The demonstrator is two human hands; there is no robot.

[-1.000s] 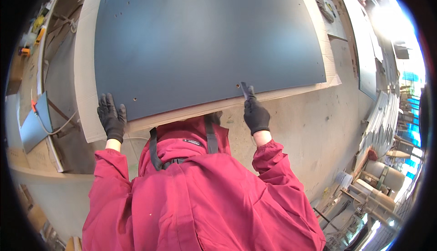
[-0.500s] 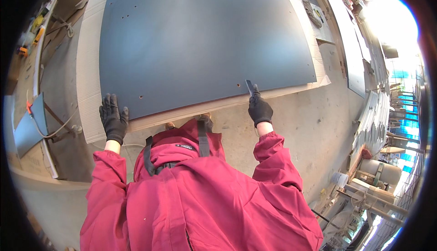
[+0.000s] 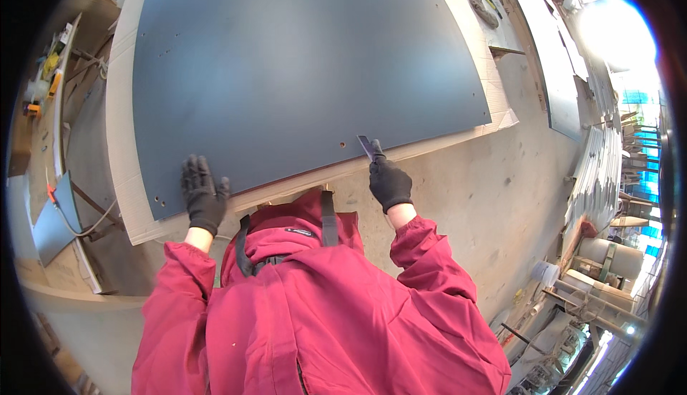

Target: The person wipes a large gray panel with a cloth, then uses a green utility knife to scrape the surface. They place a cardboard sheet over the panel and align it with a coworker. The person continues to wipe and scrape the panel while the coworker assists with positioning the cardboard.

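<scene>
A large dark grey panel point(image 3: 308, 73) with several small drilled holes lies flat in front of me on a sheet of cardboard point(image 3: 123, 144). My left hand point(image 3: 204, 194), in a black glove, rests with fingers stretched out on the panel near its front left corner. In my right hand point(image 3: 390, 180), also gloved, is a thin flat dark blade-like tool point(image 3: 367, 148), gripped at its near end. Its tip lies over the panel's front edge, just right of a drilled hole point(image 3: 343, 145). The exact kind of tool is too small to tell.
At the left stands a workbench point(image 3: 59, 116) with yellow and orange items; an air hose point(image 3: 86, 232) with an orange fitting hangs by a small grey panel point(image 3: 54, 220). Long boards point(image 3: 565, 73) and stacked metal strips point(image 3: 594, 173) lie along the right. Rollers point(image 3: 608, 259) stand beyond.
My left hand has slid rightward from the panel's front left corner, uncovering holes there. The tool in my right hand stays close to the same hole. The whole view has shifted and turned slightly.
</scene>
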